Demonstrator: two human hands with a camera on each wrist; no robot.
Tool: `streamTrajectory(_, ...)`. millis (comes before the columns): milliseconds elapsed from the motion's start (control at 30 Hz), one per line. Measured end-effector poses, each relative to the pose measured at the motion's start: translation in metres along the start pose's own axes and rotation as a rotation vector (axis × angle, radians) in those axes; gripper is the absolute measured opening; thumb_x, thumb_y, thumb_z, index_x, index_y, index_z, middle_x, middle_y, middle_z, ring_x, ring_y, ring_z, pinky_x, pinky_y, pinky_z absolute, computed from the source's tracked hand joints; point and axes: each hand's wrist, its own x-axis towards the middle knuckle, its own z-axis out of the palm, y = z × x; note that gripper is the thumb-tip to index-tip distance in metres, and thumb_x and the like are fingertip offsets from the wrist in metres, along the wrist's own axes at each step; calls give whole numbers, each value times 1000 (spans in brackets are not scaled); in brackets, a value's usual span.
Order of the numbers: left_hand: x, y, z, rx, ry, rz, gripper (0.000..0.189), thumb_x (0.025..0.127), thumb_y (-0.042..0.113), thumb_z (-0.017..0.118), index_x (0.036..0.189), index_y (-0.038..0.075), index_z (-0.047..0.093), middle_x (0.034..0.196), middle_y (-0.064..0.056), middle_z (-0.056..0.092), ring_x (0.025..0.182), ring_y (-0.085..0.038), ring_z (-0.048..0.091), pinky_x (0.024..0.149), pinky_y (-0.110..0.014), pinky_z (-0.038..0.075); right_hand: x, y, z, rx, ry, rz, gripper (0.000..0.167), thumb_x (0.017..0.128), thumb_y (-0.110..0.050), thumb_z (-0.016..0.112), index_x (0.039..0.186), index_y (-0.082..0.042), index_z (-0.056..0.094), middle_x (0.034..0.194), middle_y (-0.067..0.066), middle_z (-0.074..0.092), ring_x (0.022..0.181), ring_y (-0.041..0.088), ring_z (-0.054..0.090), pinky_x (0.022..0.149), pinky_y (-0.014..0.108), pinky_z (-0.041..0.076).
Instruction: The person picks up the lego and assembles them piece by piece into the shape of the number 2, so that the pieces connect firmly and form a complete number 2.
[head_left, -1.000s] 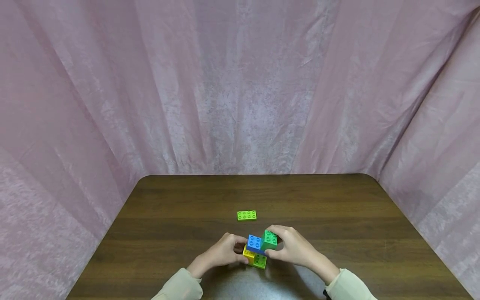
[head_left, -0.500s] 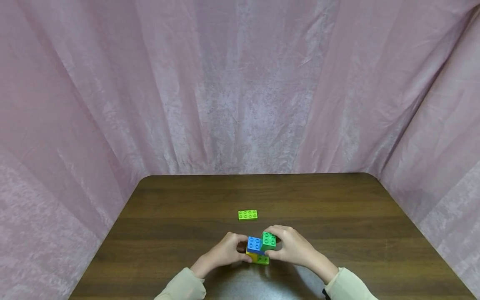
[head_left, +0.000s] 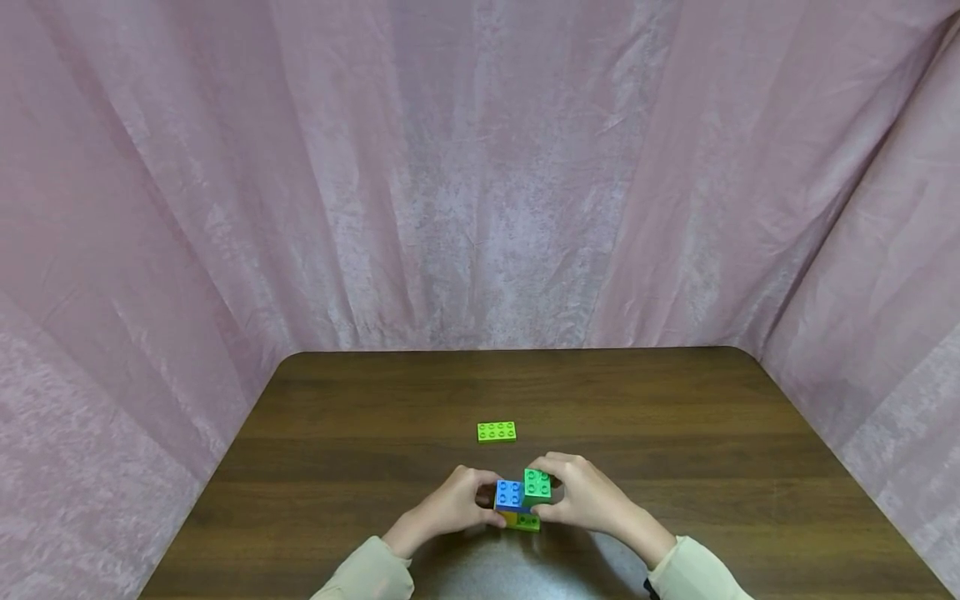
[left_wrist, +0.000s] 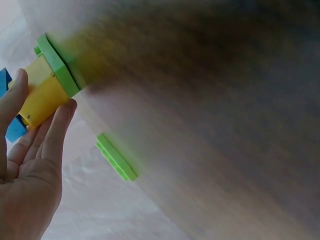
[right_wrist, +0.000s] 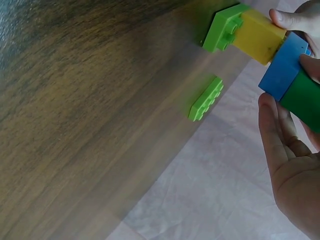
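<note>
In the head view my left hand (head_left: 453, 502) grips the yellow brick (left_wrist: 46, 100) between thumb and fingers. That brick stands on a flat lime-green brick (right_wrist: 218, 31), whose studs show on one side. A blue brick (right_wrist: 284, 66) sits against the yellow one's top; whether it is fully pressed down I cannot tell. Joined on top of the blue brick is a green brick (head_left: 537, 487). My right hand (head_left: 592, 500) holds the blue and green bricks, thumb in front and fingers behind.
A second flat lime-green brick (head_left: 497, 432) lies loose on the brown wooden table (head_left: 360, 400), beyond the hands. Pink curtains (head_left: 480, 183) hang around the table's back and sides.
The blue and green bricks have come down and left over the yellow brick, which now shows less from above. Both hands keep their hold, and the lower stack has turned slightly.
</note>
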Motion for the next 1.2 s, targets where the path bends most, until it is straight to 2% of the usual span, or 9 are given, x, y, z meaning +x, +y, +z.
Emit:
streamTrajectory(167, 1, -1, 1, 38, 10, 8, 38, 73, 6, 84, 106, -3, 69, 100, -13, 74, 90, -5, 69, 74, -9, 51, 1, -1, 0, -18, -1, 2, 37, 72, -17, 82, 106, -10, 68, 90, -7, 66, 74, -3, 50, 64, 17, 47)
streamTrajectory(400, -2, 0, 1, 95, 22, 19, 35, 76, 13, 83, 105, 1, 69, 99, -8, 75, 87, 1, 64, 74, -12, 52, 2, -2, 0, -26, 1, -18, 36, 72, -15, 83, 105, -8, 69, 87, -7, 64, 72, -3, 48, 63, 16, 45)
streamTrajectory(533, -4, -1, 1, 67, 24, 13, 33, 78, 14, 81, 106, 1, 68, 99, -9, 74, 85, 2, 64, 73, -13, 53, 3, -2, 0, -16, -15, -15, 37, 72, -14, 82, 105, -6, 68, 87, -7, 63, 72, -3, 47, 63, 17, 45)
streamTrajectory(700, -4, -1, -1, 21, 40, 18, 28, 78, 10, 81, 101, 0, 68, 96, -12, 74, 84, -2, 66, 71, -14, 54, 5, -2, 0, -42, -12, -6, 37, 72, -16, 82, 105, -9, 69, 87, -8, 63, 72, -3, 48, 64, 16, 46)
streamTrajectory(933, -2, 2, -2, -21, 44, -25, 28, 76, 6, 82, 99, -2, 68, 96, -14, 74, 86, -9, 70, 71, -13, 54, 8, -2, -3, -37, -21, -17, 36, 71, -15, 82, 105, -9, 69, 88, -6, 64, 73, -3, 49, 64, 15, 47)
streamTrajectory(1100, -2, 4, -2, -22, 49, -14, 29, 76, 4, 82, 99, -5, 68, 94, -17, 74, 84, -14, 71, 69, -14, 55, 12, -1, -7, -16, -63, -1, 38, 73, -14, 81, 107, -5, 69, 92, -2, 67, 75, -2, 51, 64, 17, 48)
streamTrajectory(1200, -2, 4, -2, -9, 43, -7, 29, 76, 4, 81, 100, -5, 67, 95, -16, 73, 84, -11, 70, 70, -14, 55, 14, -2, -8, -20, -82, 12, 37, 73, -15, 81, 108, -7, 69, 92, -2, 67, 75, -1, 52, 64, 17, 47)
